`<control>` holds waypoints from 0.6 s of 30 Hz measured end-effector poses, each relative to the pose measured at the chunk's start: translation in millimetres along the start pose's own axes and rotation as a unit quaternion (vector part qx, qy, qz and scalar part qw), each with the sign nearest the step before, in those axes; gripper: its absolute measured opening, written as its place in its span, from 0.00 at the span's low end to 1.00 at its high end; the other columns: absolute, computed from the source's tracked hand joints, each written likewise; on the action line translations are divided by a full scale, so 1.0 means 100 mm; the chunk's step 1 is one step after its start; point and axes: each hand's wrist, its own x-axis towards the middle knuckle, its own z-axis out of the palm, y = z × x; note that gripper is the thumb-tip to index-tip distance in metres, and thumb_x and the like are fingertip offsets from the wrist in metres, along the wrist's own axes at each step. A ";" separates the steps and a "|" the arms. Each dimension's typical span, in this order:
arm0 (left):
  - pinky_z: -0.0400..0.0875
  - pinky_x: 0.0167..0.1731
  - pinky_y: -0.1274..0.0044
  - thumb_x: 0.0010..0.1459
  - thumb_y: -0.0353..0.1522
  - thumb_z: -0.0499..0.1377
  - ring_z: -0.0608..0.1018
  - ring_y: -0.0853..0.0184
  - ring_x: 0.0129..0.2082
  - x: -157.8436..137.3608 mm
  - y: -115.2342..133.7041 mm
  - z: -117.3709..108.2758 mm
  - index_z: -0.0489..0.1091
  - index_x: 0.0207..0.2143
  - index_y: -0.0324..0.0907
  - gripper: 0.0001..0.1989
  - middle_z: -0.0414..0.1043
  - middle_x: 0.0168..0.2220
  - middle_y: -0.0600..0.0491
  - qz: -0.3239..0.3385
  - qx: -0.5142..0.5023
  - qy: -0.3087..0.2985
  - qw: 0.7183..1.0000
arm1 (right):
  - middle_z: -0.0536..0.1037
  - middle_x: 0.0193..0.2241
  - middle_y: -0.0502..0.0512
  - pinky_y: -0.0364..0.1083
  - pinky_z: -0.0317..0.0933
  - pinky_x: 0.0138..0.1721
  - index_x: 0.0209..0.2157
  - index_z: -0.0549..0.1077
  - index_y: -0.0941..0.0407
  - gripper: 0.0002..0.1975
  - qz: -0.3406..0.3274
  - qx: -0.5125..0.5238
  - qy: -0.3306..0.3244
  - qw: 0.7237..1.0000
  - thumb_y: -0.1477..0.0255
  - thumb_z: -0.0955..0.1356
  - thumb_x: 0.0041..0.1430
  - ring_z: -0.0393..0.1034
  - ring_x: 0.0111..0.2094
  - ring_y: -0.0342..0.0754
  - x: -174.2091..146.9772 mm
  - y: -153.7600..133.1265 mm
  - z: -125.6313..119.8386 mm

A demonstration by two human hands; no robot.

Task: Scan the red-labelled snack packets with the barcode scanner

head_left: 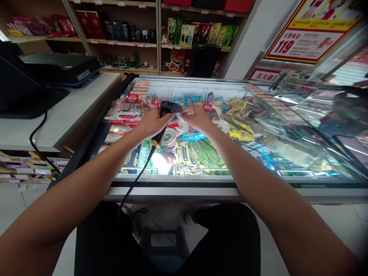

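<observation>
Here the left hand (155,122) is gripping a black barcode scanner (170,107) above the packed glass-topped freezer (172,193), its cable (135,184) trailing over the near edge. The right hand (197,118) is curling just beside the scanner's head, its hold impossible to tell. Scanning seems to be underway, calling for steady aim.

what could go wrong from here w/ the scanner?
1. The black cable of the barcode scanner drapes over the chest freezer's front edge and hangs by the left knee; it could snag.
2. The right hand is close to the scanner's head and might obstruct reading.
3. Red-labelled packs overlap beside the left hand; a sideways swing might knock them.
</observation>
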 end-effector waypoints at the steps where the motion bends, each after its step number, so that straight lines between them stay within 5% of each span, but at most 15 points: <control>1: 0.55 0.21 0.75 0.59 0.49 0.54 0.70 0.65 0.22 0.00 0.00 0.00 0.75 0.30 0.41 0.21 0.69 0.22 0.51 0.002 -0.005 -0.004 1.000 | 0.82 0.36 0.59 0.50 0.69 0.44 0.33 0.78 0.57 0.04 0.007 0.015 -0.001 1.000 0.76 0.69 0.60 0.78 0.39 0.52 0.01 0.00 -0.01; 7: 0.53 0.21 0.74 0.58 0.47 0.55 0.69 0.65 0.21 0.01 -0.01 0.02 0.74 0.30 0.41 0.20 0.68 0.22 0.51 0.006 -0.021 -0.007 1.000 | 0.80 0.34 0.57 0.46 0.70 0.33 0.33 0.78 0.56 0.03 0.104 0.080 0.001 0.991 0.72 0.72 0.60 0.76 0.33 0.48 0.00 -0.05 -0.04; 13: 0.54 0.23 0.75 0.58 0.49 0.54 0.69 0.65 0.25 0.02 -0.06 0.03 0.74 0.31 0.41 0.21 0.68 0.24 0.52 0.013 -0.035 -0.004 0.999 | 0.78 0.31 0.58 0.43 0.64 0.29 0.30 0.77 0.57 0.07 0.118 0.096 -0.005 0.988 0.69 0.72 0.60 0.68 0.29 0.44 -0.01 -0.02 -0.03; 18: 0.58 0.26 0.76 0.57 0.46 0.56 0.69 0.67 0.25 0.01 -0.04 0.13 0.73 0.33 0.40 0.18 0.70 0.26 0.53 -0.005 -0.184 -0.020 0.983 | 0.68 0.23 0.52 0.44 0.60 0.25 0.25 0.74 0.56 0.10 0.125 0.126 -0.026 0.984 0.68 0.76 0.55 0.60 0.23 0.42 0.01 0.03 -0.06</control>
